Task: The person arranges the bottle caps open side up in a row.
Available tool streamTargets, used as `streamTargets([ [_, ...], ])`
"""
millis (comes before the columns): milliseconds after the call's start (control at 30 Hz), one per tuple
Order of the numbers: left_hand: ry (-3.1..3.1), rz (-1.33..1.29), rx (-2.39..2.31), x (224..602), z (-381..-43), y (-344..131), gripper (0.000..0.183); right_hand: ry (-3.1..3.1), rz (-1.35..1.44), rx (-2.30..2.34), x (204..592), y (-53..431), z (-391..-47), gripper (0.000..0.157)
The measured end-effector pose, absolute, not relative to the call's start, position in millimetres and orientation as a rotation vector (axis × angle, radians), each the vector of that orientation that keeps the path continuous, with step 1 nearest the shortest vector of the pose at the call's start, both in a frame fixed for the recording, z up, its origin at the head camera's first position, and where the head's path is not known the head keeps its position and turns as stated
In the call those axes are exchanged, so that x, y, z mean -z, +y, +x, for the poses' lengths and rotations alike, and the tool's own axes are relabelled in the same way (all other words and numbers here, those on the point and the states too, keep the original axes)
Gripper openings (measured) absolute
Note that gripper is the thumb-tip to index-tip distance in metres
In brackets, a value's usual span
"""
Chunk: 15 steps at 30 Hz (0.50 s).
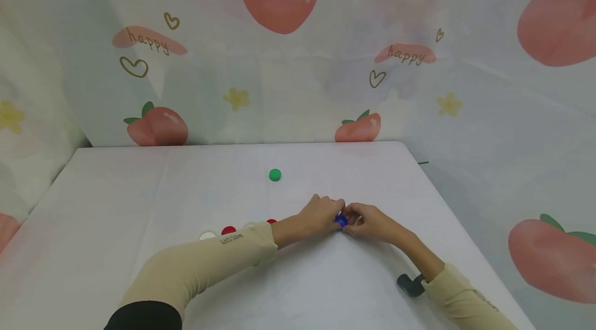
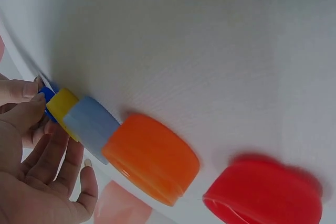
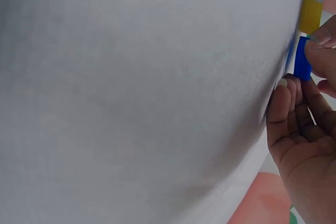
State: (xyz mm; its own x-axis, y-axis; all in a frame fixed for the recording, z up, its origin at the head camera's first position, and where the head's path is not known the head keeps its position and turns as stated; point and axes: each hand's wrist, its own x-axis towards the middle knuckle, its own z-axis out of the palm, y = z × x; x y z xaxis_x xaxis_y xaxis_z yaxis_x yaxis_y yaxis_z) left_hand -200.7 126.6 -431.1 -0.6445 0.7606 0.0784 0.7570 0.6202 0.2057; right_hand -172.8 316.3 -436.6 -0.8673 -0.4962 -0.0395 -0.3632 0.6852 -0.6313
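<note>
My left hand (image 1: 321, 214) and my right hand (image 1: 372, 222) meet at a blue bottle cap (image 1: 341, 221) on the white table. Both pinch it between thumb and fingers. In the left wrist view, the blue cap stands at the end of a line of caps: a yellow cap (image 2: 64, 109), a light blue cap (image 2: 92, 127), an orange cap (image 2: 152, 158) and a red cap (image 2: 265, 192). My left arm hides part of this line in the head view. The right wrist view has the blue cap just below the yellow one.
A green cap (image 1: 275, 175) sits alone farther back on the table (image 1: 209, 180). White caps (image 1: 207, 235) and red caps (image 1: 228, 229) show behind my left sleeve. A dark rounded object (image 1: 411, 285) is beside my right sleeve. A printed cloth (image 1: 298, 81) hangs behind the table.
</note>
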Motion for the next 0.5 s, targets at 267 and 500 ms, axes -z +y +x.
streamTargets([
  [267, 2.823, 1.297, -0.313, 430.9, -202.3, 127.2, 0.027, 2.708, -0.708, 0.941, 438.1, 314.5, -173.7, 0.026],
  [500, 2.802, 1.311, -0.297, 429.4, -203.3, 125.8, 0.026, 2.715, -0.73, 0.923, 439.3, 312.5, -174.9, 0.027],
])
